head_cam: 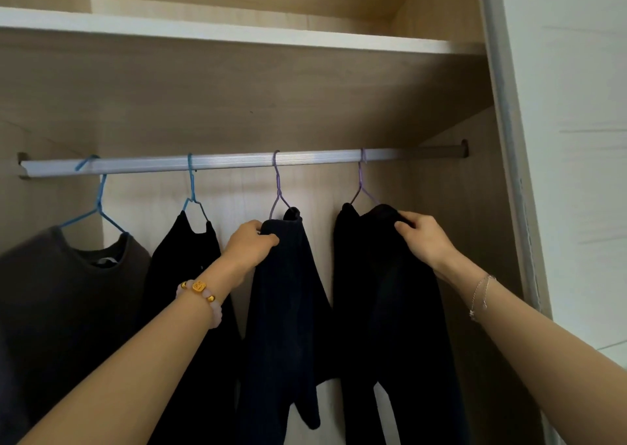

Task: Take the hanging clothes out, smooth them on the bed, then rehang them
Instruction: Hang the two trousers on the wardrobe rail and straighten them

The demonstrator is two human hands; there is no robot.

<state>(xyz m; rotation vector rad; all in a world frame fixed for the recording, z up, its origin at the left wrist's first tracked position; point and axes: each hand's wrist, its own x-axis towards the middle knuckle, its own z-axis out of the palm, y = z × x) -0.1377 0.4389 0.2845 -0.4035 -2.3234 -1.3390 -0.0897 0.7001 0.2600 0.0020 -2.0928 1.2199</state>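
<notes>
Several dark garments hang from a silver rail (237,162) inside a wooden wardrobe. My left hand (249,246) grips the shoulder of a navy top (288,302) on a purple hanger (279,186). My right hand (424,237) grips the shoulder of a black garment (383,292) on another purple hanger (362,183). Further left, a black top (183,268) and a grey sweater (61,292) hang on blue hangers. The bed is out of view.
A white-edged shelf (237,35) runs above the rail. The wardrobe's right side panel (475,207) and a pale door frame (509,139) stand close to my right arm. A white wall (576,139) lies beyond.
</notes>
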